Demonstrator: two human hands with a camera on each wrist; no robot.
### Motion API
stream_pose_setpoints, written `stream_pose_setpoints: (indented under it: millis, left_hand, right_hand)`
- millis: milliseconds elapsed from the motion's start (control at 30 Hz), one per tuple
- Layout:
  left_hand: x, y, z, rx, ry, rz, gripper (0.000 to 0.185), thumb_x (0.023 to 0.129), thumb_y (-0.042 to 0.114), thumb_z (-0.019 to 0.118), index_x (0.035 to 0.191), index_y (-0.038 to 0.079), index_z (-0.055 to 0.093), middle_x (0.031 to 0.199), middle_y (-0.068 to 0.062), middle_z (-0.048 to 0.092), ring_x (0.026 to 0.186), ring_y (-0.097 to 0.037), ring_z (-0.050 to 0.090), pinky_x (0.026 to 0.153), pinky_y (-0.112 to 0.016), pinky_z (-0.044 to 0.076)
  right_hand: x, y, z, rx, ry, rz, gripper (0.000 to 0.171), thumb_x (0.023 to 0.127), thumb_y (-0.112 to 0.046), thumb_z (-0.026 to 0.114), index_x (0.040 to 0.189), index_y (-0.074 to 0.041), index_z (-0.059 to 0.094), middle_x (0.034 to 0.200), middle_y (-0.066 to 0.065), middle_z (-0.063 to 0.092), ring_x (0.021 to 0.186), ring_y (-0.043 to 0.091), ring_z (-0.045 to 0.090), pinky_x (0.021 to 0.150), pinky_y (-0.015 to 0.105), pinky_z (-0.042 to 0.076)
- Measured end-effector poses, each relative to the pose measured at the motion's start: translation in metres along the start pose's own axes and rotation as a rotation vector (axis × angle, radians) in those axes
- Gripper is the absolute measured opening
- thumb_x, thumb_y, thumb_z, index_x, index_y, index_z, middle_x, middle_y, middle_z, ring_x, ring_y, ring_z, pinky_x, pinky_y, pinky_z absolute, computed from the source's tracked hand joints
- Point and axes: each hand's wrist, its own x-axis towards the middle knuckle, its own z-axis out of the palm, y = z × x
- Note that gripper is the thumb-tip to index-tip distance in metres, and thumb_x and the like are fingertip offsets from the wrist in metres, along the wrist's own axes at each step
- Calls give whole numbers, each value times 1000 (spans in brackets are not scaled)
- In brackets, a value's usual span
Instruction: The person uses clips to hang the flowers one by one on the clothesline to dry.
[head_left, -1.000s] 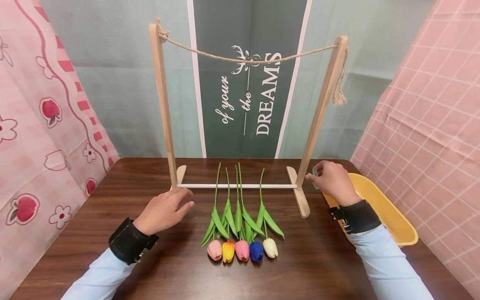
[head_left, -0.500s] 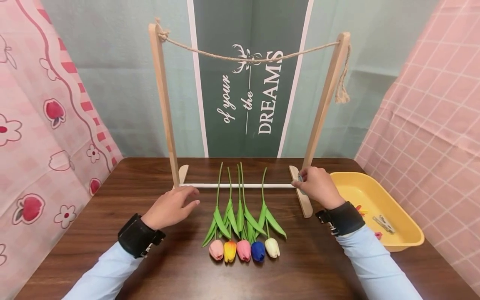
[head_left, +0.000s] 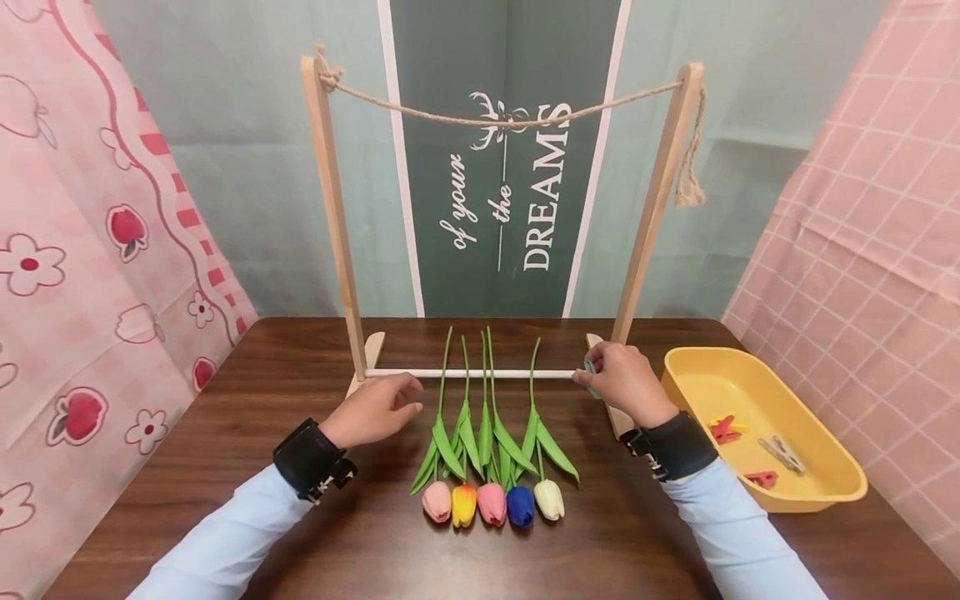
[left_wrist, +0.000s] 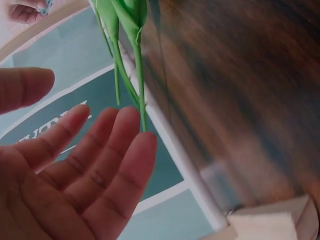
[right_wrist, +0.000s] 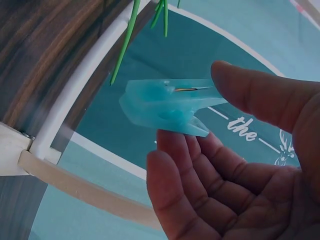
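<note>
Now: pale blue plastic clothespin [right_wrist: 167, 106] is pinched in right hand [head_left: 624, 383] near white crossbar [head_left: 480, 373] | left hand [head_left: 375, 410] relaxed, empty, beside green tulip stems [head_left: 487, 392] | risk: peg possibly dropped, pinch looks shallow.

- It looked like a staged craft booth, not a lived-in room.
- Pink patterned cloths [head_left: 90, 250] and a dark green lettered banner [head_left: 510, 167] walled in a dark wooden table [head_left: 225, 392].
- A small wooden rack with a jute rope [head_left: 495, 121] stood on it.
</note>
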Motion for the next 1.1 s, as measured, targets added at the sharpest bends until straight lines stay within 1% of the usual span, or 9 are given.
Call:
stream_pose_setpoints:
  millis: [167,300,367,500,600,700,867,967,1100]
  left_hand:
    - [10,1,4,-46,-13,-25,21,91,13,65,107,0,63,91,-4,67,85,-18,64,73,-37,53]
    - [19,1,6,-116,-32,-104,23,90,12,64,109,-1,62,89,-5,65,81,-17,62,70,-35,51]
    - [24,1,7,-184,-54,-155,25,90,10,63,110,-4,60,87,-7,63,75,-19,61,65,-34,52]
    - [34,3,14,-367,-101,-309,32,91,5,61,118,-9,53,87,-12,58,70,-24,61,59,-34,55]
    - [39,4,21,-475,-123,-419,36,91,2,60,123,-10,48,92,-16,56,73,-25,61,61,-35,57]
    - [43,5,28,-543,-140,-484,39,91,0,58,125,-12,44,96,-17,54,72,-23,60,64,-36,58]
    - [47,5,37,-611,-162,-540,36,91,-2,55,123,-14,42,91,-19,57,68,-21,60,64,-37,58]
    - [50,3,41,-620,-162,-542,32,91,-3,54,119,-13,43,85,-18,57,65,-20,59,62,-37,58]
    - [54,0,45,-629,-155,-541,31,91,-4,54,119,-13,43,81,-17,56,63,-19,58,60,-36,58]
  right_hand:
    - [-1,2,0,1,6,-8,26,80,-19,80,87,1,64,71,5,57,63,22,52,57,35,44]
    - [-1,3,-1,0,4,-13,27,81,-19,80,88,1,63,72,5,56,63,22,52,57,34,43]
    - [-1,4,-1,2,3,-16,28,81,-19,80,88,2,63,72,6,57,63,22,52,57,35,44]
    - [-1,4,-3,6,1,-19,28,81,-18,79,89,2,63,73,6,57,63,21,52,56,35,44]
    - [-2,4,-3,16,-1,-13,28,81,-19,79,89,2,62,72,5,56,62,21,51,56,34,43]
    - [-2,3,-2,28,-2,-7,28,81,-19,79,89,1,62,71,5,56,62,21,51,55,33,43]
    - [-3,1,0,39,-3,-11,26,80,-19,80,88,1,64,70,4,56,62,21,52,56,33,44]
    - [-3,1,0,36,-7,-12,25,80,-18,80,88,1,65,70,5,56,62,21,52,57,34,44]
    - [-3,1,1,40,-23,4,26,81,-19,79,90,1,66,73,5,59,64,21,54,58,35,46]
